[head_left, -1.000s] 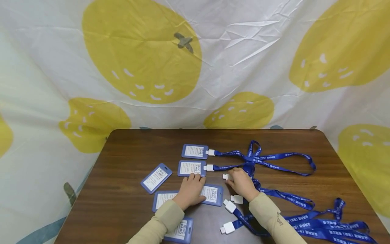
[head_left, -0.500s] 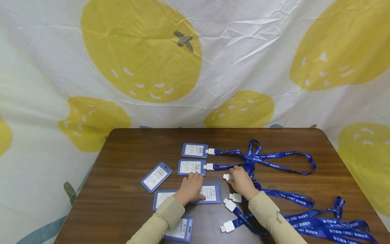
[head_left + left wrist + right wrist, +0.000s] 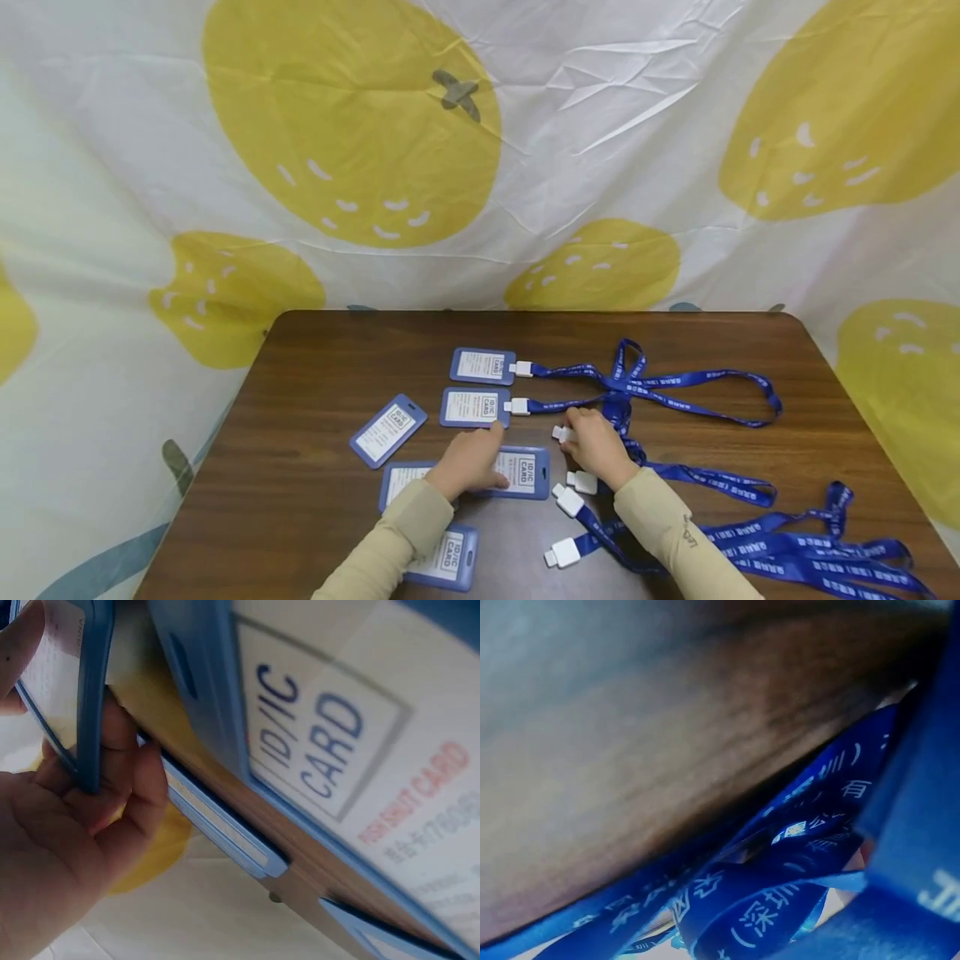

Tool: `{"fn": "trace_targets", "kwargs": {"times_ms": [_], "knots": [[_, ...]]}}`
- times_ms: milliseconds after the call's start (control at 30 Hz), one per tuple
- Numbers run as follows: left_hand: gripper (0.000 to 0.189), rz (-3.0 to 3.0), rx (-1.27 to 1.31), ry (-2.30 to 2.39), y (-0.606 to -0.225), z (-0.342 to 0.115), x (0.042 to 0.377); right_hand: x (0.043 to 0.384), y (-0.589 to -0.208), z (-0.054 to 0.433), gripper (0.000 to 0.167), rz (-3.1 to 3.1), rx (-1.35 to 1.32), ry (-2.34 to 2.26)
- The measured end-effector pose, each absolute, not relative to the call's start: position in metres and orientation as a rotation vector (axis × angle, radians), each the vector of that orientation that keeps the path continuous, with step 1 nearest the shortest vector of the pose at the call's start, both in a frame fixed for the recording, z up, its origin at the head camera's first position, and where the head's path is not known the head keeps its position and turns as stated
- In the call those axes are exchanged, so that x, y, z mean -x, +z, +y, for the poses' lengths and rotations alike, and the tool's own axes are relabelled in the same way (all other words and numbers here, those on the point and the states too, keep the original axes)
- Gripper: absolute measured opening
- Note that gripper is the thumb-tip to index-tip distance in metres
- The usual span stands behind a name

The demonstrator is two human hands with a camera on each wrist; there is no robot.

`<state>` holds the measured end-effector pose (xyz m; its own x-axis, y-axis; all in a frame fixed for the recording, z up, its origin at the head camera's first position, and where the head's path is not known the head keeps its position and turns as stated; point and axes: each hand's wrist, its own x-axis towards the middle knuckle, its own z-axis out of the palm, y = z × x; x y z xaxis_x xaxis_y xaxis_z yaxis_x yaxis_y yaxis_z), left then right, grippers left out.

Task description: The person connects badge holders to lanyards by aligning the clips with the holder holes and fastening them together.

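In the head view, my left hand (image 3: 467, 460) grips a blue-framed ID card holder (image 3: 529, 473) across its long edges, its slotted end pointing right. The left wrist view shows this holder's frame (image 3: 91, 697) between thumb and fingers. My right hand (image 3: 597, 443) pinches the white clip (image 3: 560, 433) of a blue lanyard, the clip's tip pointing left toward the holder with a gap between. In the right wrist view, printed lanyard straps (image 3: 761, 915) show, but the pinching fingertips are hidden. Another card holder (image 3: 405, 479) lies partly under my left wrist.
Two card holders (image 3: 482, 367) with lanyards clipped on lie farther back. A loose card holder (image 3: 388, 429) lies tilted at the left; another (image 3: 448, 558) lies by my left sleeve. Several white clips (image 3: 562, 552) and a lanyard heap (image 3: 810, 550) lie at the right on the wooden table (image 3: 300, 517).
My left hand's fingers have drawn back from over the clipped card holder's edge and lie closer together, turned more to the right. The right hand with the clip has hardly moved.
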<state>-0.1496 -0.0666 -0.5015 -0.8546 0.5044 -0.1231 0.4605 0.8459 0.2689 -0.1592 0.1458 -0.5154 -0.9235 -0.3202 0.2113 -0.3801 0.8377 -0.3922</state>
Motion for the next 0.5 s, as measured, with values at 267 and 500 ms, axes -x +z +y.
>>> {"fn": "trace_targets", "kwargs": {"times_ms": [267, 500], "knots": [[0.039, 2.669, -0.886, 0.759, -0.499, -0.076, 0.156, 0.158, -0.508, 0.151, 0.021, -2.909, -0.595, 0.737], [0.035, 2.605, -0.874, 0.977, -0.496, -0.084, 0.162, 0.161, -0.501, 0.158, 0.011, -2.9, -0.642, 0.851]]}}
